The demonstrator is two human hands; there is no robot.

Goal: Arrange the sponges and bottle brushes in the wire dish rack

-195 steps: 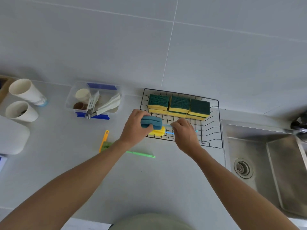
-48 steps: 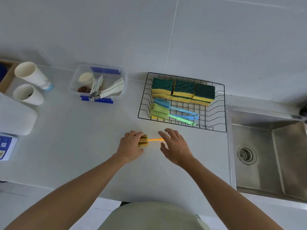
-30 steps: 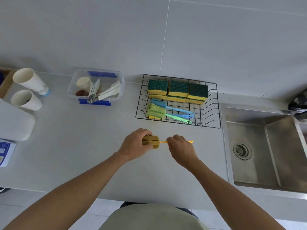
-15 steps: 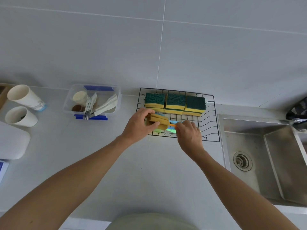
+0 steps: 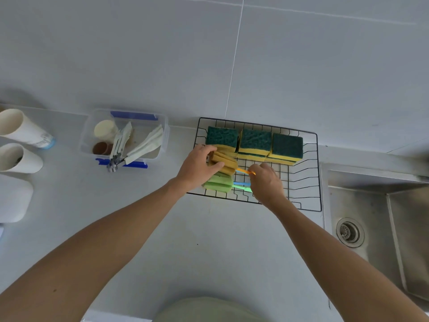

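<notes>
The black wire dish rack [image 5: 311,173] stands on the counter against the wall. Along its back lie three green-and-yellow sponges [image 5: 255,141] in a row. My left hand [image 5: 197,166] grips the tan sponge head of the orange bottle brush [image 5: 224,162] over the rack's left part. My right hand [image 5: 267,182] pinches its orange handle. Below it in the rack lies the green bottle brush [image 5: 219,183]. Only a bit of the blue brush's handle [image 5: 241,183] shows; its head is hidden.
A clear plastic box [image 5: 125,135] with cups and utensils sits left of the rack. Two white cups [image 5: 18,140] stand at the far left, above a white object [image 5: 14,198]. The steel sink [image 5: 380,226] lies right of the rack.
Both hands lifted the orange bottle brush from the counter and carried it forward over the rack, above the green and blue brushes. The camera tilted slightly.
</notes>
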